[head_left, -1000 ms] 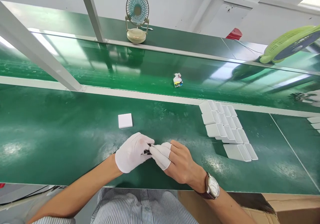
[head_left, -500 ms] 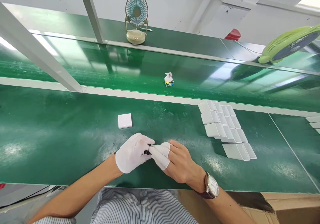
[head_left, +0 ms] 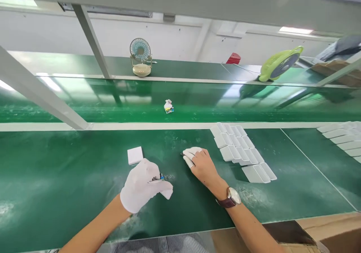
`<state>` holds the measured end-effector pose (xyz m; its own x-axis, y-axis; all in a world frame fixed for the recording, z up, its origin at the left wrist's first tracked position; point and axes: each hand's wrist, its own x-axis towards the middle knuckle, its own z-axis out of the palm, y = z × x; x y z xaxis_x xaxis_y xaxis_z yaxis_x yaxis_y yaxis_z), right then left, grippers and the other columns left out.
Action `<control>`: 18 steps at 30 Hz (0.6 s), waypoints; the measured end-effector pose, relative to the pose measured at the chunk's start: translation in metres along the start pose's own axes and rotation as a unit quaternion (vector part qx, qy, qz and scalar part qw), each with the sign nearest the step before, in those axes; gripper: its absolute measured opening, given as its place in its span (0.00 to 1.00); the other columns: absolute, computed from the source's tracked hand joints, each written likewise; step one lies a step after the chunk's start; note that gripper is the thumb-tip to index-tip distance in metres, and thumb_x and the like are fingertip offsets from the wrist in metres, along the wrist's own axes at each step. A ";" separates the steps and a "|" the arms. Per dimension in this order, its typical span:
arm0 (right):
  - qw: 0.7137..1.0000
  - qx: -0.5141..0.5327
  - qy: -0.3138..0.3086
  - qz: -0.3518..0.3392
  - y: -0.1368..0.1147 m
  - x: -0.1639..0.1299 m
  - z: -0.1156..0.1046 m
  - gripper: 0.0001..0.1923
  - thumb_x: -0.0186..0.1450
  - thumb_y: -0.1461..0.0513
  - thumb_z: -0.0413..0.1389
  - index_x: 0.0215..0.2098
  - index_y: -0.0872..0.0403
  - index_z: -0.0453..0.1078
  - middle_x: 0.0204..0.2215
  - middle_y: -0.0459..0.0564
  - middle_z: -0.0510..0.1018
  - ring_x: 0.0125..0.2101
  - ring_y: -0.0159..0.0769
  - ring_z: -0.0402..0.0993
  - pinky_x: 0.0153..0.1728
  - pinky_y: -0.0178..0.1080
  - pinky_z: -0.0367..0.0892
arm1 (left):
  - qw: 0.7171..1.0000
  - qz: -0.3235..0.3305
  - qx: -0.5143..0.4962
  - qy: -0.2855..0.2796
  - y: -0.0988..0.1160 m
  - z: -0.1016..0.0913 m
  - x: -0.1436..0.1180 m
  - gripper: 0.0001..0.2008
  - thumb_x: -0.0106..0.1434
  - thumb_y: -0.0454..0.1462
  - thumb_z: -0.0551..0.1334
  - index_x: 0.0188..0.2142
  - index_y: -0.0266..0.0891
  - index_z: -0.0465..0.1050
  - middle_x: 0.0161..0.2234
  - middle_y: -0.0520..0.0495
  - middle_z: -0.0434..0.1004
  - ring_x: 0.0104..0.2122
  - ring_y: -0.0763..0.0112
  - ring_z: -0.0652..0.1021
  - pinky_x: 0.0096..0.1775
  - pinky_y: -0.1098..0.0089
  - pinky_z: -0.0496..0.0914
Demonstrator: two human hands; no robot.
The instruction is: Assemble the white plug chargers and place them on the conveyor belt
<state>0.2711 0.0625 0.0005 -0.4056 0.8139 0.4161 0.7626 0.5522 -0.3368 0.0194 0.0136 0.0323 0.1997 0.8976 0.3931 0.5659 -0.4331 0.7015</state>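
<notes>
My left hand (head_left: 142, 185), in a white glove, is closed around a small circuit board (head_left: 156, 179). Dark parts and a blue piece show at the board's edge; the rest is hidden by the glove. My right hand (head_left: 201, 164) wears white covers on some fingers and a wristwatch at the wrist. Its fingers are pressed together low over the green bench, and a tiny dark loop-like piece (head_left: 182, 154) sticks out at the fingertips, too small to name. Just beyond my left hand lies a flat white square block (head_left: 135, 155).
Rows of white open boxes (head_left: 231, 152) stand to the right of my right hand, with more white boxes (head_left: 342, 136) at the far right. A beige fan (head_left: 141, 57) and a green fan (head_left: 280, 64) stand on the back shelf. A small printed packet (head_left: 169, 106) lies behind the bench rail.
My hands have come apart. The right one has moved away to the right and forward, and the left keeps the circuit board, now more visible. The view has tilted up.
</notes>
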 end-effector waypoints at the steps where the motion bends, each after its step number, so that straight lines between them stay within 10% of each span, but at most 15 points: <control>1: 0.998 0.050 -0.015 0.019 -0.004 0.000 -0.003 0.14 0.72 0.57 0.53 0.51 0.52 0.75 0.47 0.59 0.79 0.51 0.49 0.73 0.54 0.55 0.66 | 0.999 -0.032 -0.033 -0.002 0.001 0.000 0.002 0.16 0.52 0.36 0.70 0.19 0.41 0.61 0.22 0.54 0.68 0.24 0.72 0.70 0.27 0.71 0.65; 3: 0.965 0.238 -0.091 0.060 -0.023 0.001 -0.010 0.23 0.71 0.49 0.52 0.59 0.51 0.69 0.54 0.59 0.75 0.55 0.47 0.70 0.56 0.54 0.65 | 0.990 -0.100 -0.091 -0.024 0.006 0.000 0.008 0.14 0.49 0.33 0.69 0.20 0.40 0.61 0.25 0.54 0.69 0.25 0.73 0.71 0.27 0.72 0.66; 6: 0.792 0.549 -0.245 0.106 -0.058 0.007 -0.014 0.32 0.70 0.41 0.47 0.63 0.51 0.64 0.48 0.56 0.78 0.42 0.41 0.77 0.44 0.46 0.73 | 0.978 -0.149 -0.120 -0.083 0.015 0.000 0.019 0.17 0.39 0.33 0.71 0.23 0.40 0.62 0.28 0.54 0.67 0.24 0.74 0.70 0.23 0.72 0.66; 10: 0.626 0.720 -0.196 0.227 -0.080 0.016 -0.005 0.32 0.67 0.39 0.52 0.52 0.56 0.72 0.35 0.53 0.79 0.25 0.32 0.73 0.27 0.36 0.69 | 0.989 -0.041 -0.097 -0.103 0.017 -0.009 0.039 0.39 0.33 0.35 0.71 0.49 0.41 0.69 0.48 0.43 0.70 0.41 0.57 0.77 0.36 0.60 0.76; 14: 0.609 0.740 -0.135 0.252 -0.068 0.018 0.004 0.27 0.66 0.45 0.59 0.52 0.56 0.72 0.39 0.56 0.80 0.25 0.31 0.73 0.25 0.35 0.68 | 0.994 -0.003 -0.013 -0.104 -0.021 -0.016 0.094 0.25 0.59 0.37 0.60 0.57 0.45 0.66 0.56 0.43 0.71 0.52 0.58 0.75 0.55 0.54 0.71; 18: 0.631 0.720 -0.120 0.262 -0.058 0.016 0.015 0.29 0.61 0.49 0.66 0.55 0.54 0.71 0.39 0.54 0.80 0.28 0.32 0.75 0.27 0.36 0.68 | 0.978 -0.053 0.179 -0.092 -0.076 0.000 0.170 0.27 0.60 0.41 0.64 0.59 0.42 0.67 0.57 0.41 0.71 0.57 0.56 0.73 0.58 0.58 0.68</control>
<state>0.2129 0.0458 0.0140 -0.4840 0.8616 -0.1533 -0.3557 -0.3537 -0.8651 0.0106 0.1994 0.0463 0.2469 0.9498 0.1919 0.8289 -0.3096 0.4659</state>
